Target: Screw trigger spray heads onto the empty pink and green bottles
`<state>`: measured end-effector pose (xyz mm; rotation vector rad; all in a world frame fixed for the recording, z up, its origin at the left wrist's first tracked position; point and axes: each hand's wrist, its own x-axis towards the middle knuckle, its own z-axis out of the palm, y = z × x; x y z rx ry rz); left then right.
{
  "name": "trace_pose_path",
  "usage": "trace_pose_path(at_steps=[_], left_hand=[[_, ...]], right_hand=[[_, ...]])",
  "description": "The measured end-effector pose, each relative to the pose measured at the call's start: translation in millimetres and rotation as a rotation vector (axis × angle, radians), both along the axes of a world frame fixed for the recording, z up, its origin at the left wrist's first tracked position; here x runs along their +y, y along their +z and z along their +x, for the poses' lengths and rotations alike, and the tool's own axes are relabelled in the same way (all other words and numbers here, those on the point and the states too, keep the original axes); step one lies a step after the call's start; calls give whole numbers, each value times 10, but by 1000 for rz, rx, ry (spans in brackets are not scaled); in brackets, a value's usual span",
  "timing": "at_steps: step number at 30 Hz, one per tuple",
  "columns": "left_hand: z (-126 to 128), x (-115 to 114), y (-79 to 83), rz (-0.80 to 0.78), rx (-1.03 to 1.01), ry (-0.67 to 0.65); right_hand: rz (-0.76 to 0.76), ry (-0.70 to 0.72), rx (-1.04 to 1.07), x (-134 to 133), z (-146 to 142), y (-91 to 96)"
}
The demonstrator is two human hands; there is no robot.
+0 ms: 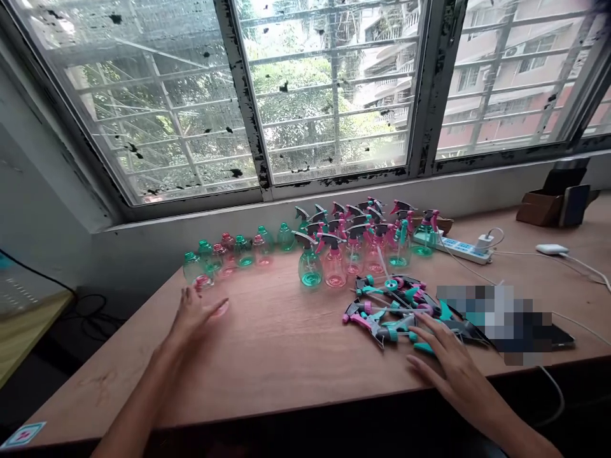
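My left hand (193,313) is curled around a small pink see-through bottle (220,309) at the left of the table, its thumb on the near side. Much of that bottle is hidden by the hand. Just behind it stand several bottles with no spray tops, such as a green bottle (191,267) and a pink bottle (262,250). My right hand (443,356), fingers spread, rests at the near edge of a loose pile of spray heads (382,312) in pink, teal and black. Nothing shows in its grasp.
Bottles with spray heads fitted, among them a green spray bottle (310,270), crowd along the windowed wall. To their right lie a power strip (458,247) with cables and a white adapter (552,249). A dark flat device (561,337), partly blurred out, sits beyond the pile.
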<state>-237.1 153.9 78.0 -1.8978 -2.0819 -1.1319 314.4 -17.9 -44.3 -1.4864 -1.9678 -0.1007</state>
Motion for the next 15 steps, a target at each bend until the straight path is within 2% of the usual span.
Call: trace_pose_path(at_steps=[4,9,12,15], left_hand=[[561,-410,-217,-82,-42,-164],[1464,-975,-544,-59,-101,-383],[1999,-1141,-704,-21,-147,-488],[2425,-1185,-794,-6,-189,-572]], right_hand=[[-4,20,9,-5,-65,20],[18,20,69,-44,-82,13],[13,40,121,-61,-63,12],[-1,80,177,-83,-33,6]])
